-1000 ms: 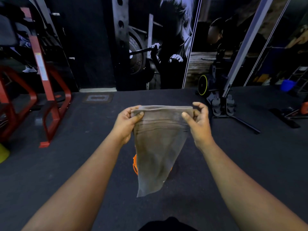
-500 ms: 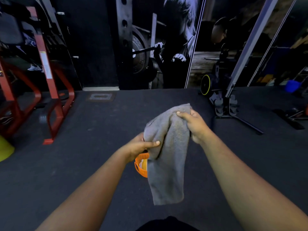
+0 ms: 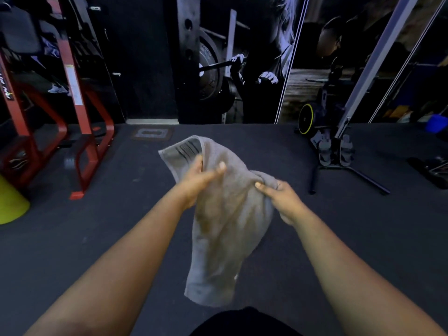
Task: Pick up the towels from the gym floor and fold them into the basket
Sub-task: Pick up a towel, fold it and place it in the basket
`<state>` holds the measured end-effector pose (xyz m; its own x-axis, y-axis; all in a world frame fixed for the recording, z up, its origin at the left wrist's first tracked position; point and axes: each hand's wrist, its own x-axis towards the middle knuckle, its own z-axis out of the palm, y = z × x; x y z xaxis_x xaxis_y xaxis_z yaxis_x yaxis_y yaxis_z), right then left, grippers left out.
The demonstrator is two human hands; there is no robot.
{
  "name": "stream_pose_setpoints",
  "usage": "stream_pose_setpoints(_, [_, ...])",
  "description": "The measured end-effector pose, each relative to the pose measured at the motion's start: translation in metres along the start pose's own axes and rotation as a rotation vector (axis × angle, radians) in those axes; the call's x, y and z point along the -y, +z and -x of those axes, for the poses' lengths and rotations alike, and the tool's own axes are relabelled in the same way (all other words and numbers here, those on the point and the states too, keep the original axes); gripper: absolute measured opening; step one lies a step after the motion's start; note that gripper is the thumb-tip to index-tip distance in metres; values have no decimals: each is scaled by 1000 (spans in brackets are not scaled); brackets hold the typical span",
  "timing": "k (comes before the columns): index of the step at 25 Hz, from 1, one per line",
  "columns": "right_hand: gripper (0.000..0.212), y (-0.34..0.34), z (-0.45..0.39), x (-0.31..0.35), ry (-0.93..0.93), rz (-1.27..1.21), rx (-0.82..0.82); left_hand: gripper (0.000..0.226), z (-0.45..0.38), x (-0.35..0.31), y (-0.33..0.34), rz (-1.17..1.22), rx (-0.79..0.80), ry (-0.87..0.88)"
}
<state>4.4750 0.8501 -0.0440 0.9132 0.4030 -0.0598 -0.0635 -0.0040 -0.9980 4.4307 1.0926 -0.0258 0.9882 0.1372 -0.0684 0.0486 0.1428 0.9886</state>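
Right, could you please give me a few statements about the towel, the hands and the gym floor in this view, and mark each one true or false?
1. Both hands hold the grey towel. True: the left hand and the right hand each grip it.
2. The towel lies flat on the floor. False: it hangs in the air from the hands, above the dark floor.
3. The orange basket is plainly visible beside the towel. False: no basket shows in this view.
4. A red metal frame stands to the left. True.
5. A yellow-green cone sits at the left edge. True.
6. The towel is neatly folded into a square. False: it is loose and bunched.
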Motion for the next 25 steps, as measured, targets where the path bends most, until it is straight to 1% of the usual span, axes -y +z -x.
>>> stream_pose_setpoints(1, [30, 0, -4, 7, -22, -18, -27, 37, 5, 17, -9, -179, 21, -62])
stream_pose_setpoints(2, [29, -3, -10, 12, -46, -71, -44, 31, 9, 32, -16, -257, -3, -98])
stream_pose_setpoints(3, [30, -8, -14, 14, -65, -149, -55, 23, 11, 41, -19, -192, -62, -101])
stream_pose_setpoints(4, [33, -13, -17, 14, -75, -253, -32, 18, 11, 42, -18, -76, -124, -85])
stream_pose_setpoints(5, [35, -19, -18, 11, -59, -272, 16, 17, 7, 36, -15, 46, -185, -59])
stream_pose_setpoints(6, [35, -21, -16, 5, -25, -172, 97, 17, 1, 23, -11, 139, -216, -28])
stream_pose_setpoints(7, [31, -21, -13, -4, 30, 19, 170, 17, -4, 9, -9, 200, -199, 19])
stream_pose_setpoints(8, [25, -18, -9, -12, 60, 177, 203, 17, -5, -3, -8, 264, -136, 68])
stream_pose_setpoints(9, [19, -15, -10, -18, 43, 207, 163, 18, -7, -7, -11, 273, -70, 96])
stream_pose_setpoints(10, [16, -11, -13, -19, 13, 110, 78, 20, -6, -7, -16, 184, -15, 84])
stream_pose_setpoints(12, [15, -9, -22, -7, -61, -78, -99, 21, -2, 12, -28, -217, 46, -9])
stream_pose_setpoints(13, [15, -10, -25, 1, -95, -132, -150, 19, -3, 19, -33, -328, 22, -36])
stream_pose_setpoints(14, [19, -13, -26, 7, -100, -186, -161, 16, -4, 18, -34, -319, -34, -41])
stream_pose_setpoints(15, [24, -16, -25, 10, -83, -234, -127, 17, -10, 13, -33, -215, -107, -31])
stream_pose_setpoints(16, [29, -17, -21, 10, -37, -204, -57, 19, -15, 4, -32, -84, -165, -15])
stream_pose_setpoints(17, [29, -16, -15, 9, 19, -86, 26, 19, -20, -4, -30, 35, -182, 7])
stream_pose_setpoints(18, [23, -14, -11, 5, 49, 41, 75, 19, -23, -8, -29, 98, -161, 27])
stream_pose_setpoints(19, [16, -13, -11, 1, 38, 108, 55, 20, -24, -7, -29, 58, -128, 42])
stream_pose_setpoints(20, [13, -12, -11, 1, 5, 97, -17, 19, -23, 1, -30, -64, -97, 31])
stream_pose_setpoints(21, [16, -12, -14, 2, -22, 70, -99, 15, -20, 13, -33, -205, -74, -6])
stream_pose_setpoints(22, [20, -14, -17, 4, -40, 60, -163, 12, -20, 21, -36, -294, -85, -46])
stream_pose_setpoints(23, [22, -16, -21, 6, -51, 67, -206, 14, -20, 24, -39, -323, -133, -70])
stream_pose_setpoints(25, [20, -21, -26, 10, -61, 63, -257, 27, -25, 14, -37, -309, -247, -40])
